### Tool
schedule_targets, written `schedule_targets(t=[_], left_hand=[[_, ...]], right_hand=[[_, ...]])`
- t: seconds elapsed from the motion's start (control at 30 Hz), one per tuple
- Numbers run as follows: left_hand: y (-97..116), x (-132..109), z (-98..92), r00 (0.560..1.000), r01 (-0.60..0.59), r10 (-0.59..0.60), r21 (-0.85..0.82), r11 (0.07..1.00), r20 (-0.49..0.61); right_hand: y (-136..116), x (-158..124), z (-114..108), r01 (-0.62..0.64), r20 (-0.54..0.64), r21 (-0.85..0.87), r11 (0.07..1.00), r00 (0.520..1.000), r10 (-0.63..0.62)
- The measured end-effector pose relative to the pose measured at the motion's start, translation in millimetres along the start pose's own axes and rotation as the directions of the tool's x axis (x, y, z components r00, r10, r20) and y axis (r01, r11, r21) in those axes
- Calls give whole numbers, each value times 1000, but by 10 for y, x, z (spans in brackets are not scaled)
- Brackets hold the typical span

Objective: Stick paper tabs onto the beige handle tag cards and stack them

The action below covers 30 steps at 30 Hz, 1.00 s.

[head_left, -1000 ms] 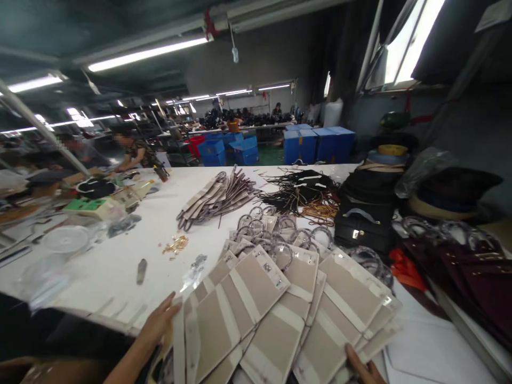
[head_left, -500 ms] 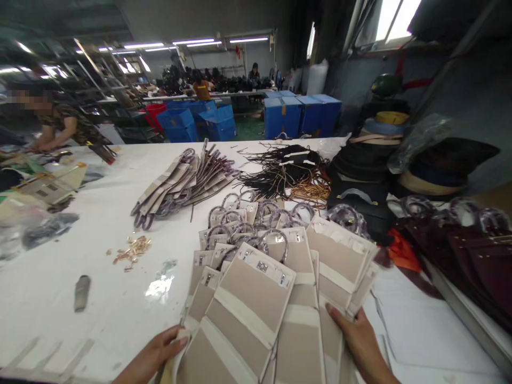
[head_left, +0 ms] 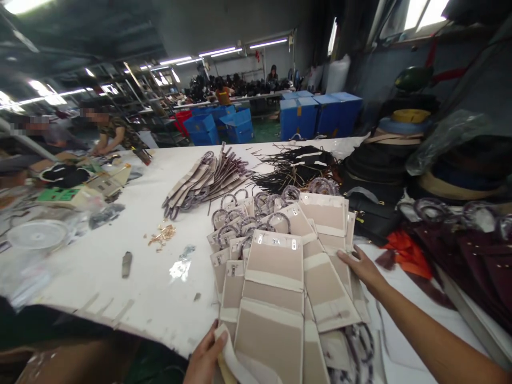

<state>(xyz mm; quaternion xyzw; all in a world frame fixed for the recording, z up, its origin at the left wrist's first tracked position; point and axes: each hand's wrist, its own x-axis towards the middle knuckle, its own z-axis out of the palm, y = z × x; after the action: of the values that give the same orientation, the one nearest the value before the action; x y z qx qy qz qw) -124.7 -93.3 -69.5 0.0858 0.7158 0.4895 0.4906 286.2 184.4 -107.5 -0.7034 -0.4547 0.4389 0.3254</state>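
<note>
A stack of beige bag panels (head_left: 276, 277) with metal clasps and round handles lies fanned on the white table (head_left: 120, 282) in front of me. My left hand (head_left: 206, 360) grips the near bottom edge of the stack at the table's front edge. My right hand (head_left: 362, 269) rests flat against the stack's right side, fingers spread on the panels. Ring handles (head_left: 240, 218) stick out at the far end of the stack.
A second pile of beige panels (head_left: 208, 178) and black and tan cords (head_left: 296, 165) lie farther back. Black bags (head_left: 372, 213), stacked hats (head_left: 404, 128) and dark red bags (head_left: 480, 250) crowd the right. Small gold fittings (head_left: 162, 234) lie left. Other people (head_left: 112, 133) work at the far left.
The stack has been drawn together from a wide fan into a narrower pile. My right hand moved up along its right side; my left hand shifted right to the near edge.
</note>
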Motion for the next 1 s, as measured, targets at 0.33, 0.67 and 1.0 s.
schedule_targets(t=[0.33,0.67,1.0], left_hand=[[-173,-1423,-18,968,-191,172,-96,977,-182],[-420,-2626,325,935,-331,334,47,943,-121],[-439,-3205,385,819,-545,566,181,819,-95]], right_hand=[[328,-2088,-478,470,115,-22,882,878,-465],[-10,-3662,-252,349,811,288,892,406,-421],[-146,-4170,-136,271,830,383,883,320,-458]])
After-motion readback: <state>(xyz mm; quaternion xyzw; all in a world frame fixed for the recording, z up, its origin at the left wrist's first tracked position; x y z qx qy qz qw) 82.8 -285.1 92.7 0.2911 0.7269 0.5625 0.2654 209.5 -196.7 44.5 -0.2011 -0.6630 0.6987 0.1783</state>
